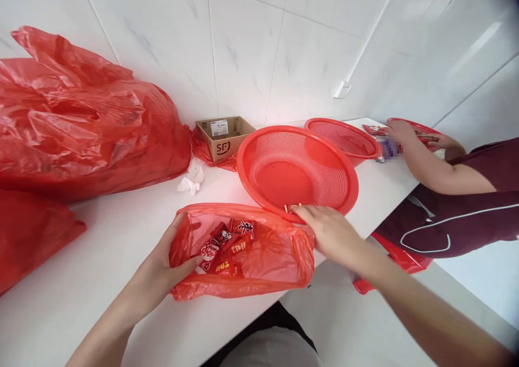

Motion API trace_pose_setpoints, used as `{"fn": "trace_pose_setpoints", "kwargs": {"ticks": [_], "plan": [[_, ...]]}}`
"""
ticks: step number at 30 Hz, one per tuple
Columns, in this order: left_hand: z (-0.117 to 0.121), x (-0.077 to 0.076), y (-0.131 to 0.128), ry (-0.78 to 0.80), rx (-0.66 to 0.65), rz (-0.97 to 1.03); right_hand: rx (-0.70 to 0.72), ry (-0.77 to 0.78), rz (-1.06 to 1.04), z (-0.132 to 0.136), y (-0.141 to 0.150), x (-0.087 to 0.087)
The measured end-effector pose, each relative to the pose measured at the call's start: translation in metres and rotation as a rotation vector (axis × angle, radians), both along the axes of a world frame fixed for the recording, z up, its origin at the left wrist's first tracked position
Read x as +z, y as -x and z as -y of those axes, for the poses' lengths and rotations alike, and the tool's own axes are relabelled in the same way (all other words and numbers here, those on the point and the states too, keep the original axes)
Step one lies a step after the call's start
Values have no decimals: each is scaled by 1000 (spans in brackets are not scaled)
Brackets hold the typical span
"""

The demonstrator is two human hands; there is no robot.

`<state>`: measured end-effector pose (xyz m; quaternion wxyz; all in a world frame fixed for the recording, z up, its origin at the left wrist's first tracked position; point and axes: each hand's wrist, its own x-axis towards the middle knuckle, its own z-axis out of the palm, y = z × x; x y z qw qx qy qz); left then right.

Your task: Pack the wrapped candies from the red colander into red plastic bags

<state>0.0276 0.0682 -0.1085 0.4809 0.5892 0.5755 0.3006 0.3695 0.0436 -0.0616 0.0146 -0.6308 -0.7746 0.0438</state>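
Note:
A red plastic bag [284, 251] lies wide-mouthed on the white table, with several small red snack packets [222, 234] inside. My left hand [168, 267] grips the bag's left rim, its thumb inside over the packets. At the bag's right end, my right hand [330, 232] reaches across the near rim of a big red plastic colander [295, 161]. A small red and gold packet [292, 208] shows at its closed fingertips; the thumb is hidden.
Large stuffed red bags [89, 124] fill the left side. A cardboard box [225, 140] and crumpled white tissue [192, 178] sit behind. A second red colander [340, 137] stands farther right. A co-worker [458, 164] handles packets there, beside a red stool [405, 259].

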Motion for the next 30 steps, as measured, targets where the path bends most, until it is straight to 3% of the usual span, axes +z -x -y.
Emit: {"fn": "trace_pose_setpoints", "kwargs": {"ticks": [4, 6, 8, 11, 15, 17, 21, 25, 28, 30], "plan": [[-2, 0, -3, 55, -11, -7, 50, -76, -10, 36, 26, -35], [-3, 0, -3, 53, -6, -22, 48, -70, -40, 41, 32, -37], [-4, -1, -4, 60, 5, -18, 37, -35, -98, 40, 29, -28], [-4, 0, -5, 73, 14, -2, 65, 99, -282, 24, 12, -2], [-3, 5, -5, 95, 7, 4, 31, 251, -460, -23, -17, 26], [-2, 7, -4, 81, -19, 25, -8, 319, -326, -50, -24, 26], [1, 9, -2, -3, -91, 41, -32, 414, -85, -81, -18, 6], [4, 10, -1, -6, -126, 31, -35, 427, -85, -87, -10, -7], [4, 7, 0, 22, -148, 71, -89, 378, -88, -91, -11, 1], [3, 4, 1, 19, -168, 91, -113, 317, -221, -93, -12, 12]]}}
